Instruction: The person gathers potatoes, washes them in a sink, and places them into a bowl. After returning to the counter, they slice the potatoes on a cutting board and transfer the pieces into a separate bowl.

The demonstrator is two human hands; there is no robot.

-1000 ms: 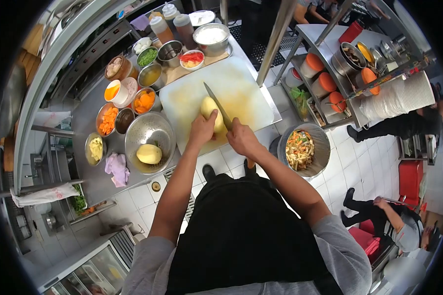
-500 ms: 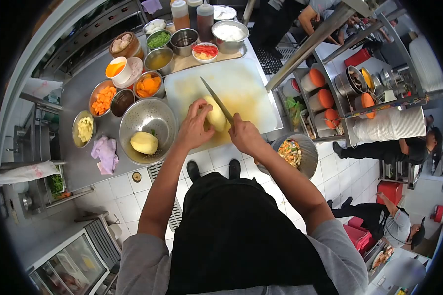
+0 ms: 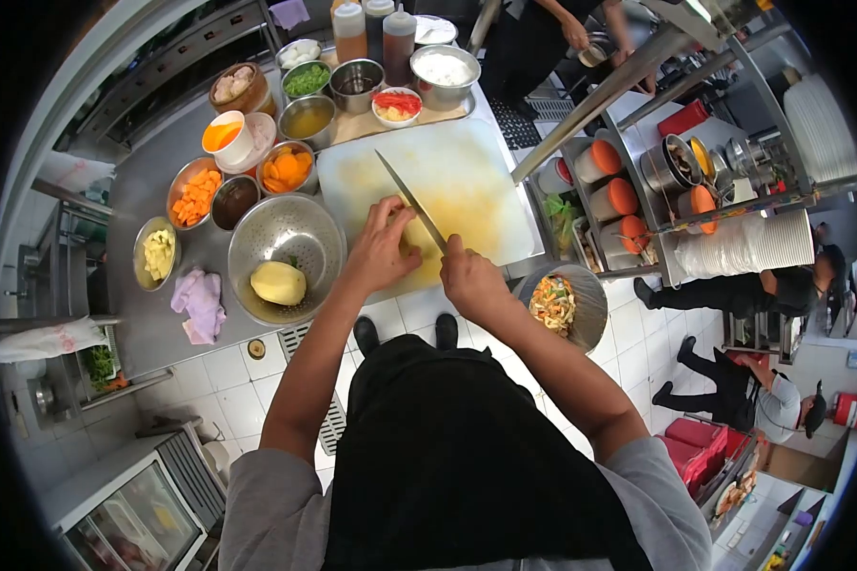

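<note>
On the white cutting board, stained yellow, my left hand curls its fingers and thumb around a peeled potato. The potato is partly covered by the hand and blends into the yellow of the board. My right hand grips the handle of a kitchen knife. Its long blade points up and left across the board, just right of the left fingertips. Left of the board, a perforated metal colander holds another peeled potato.
Bowls of diced carrot, sliced carrot and diced potato stand left, near a purple cloth. Sauce bottles stand behind the board. A bin of scraps is at lower right. Other people work on the right.
The knife blade has swung slightly left over the potato, and less of the potato shows. My hands stay at the same spot on the board. People in the background have moved.
</note>
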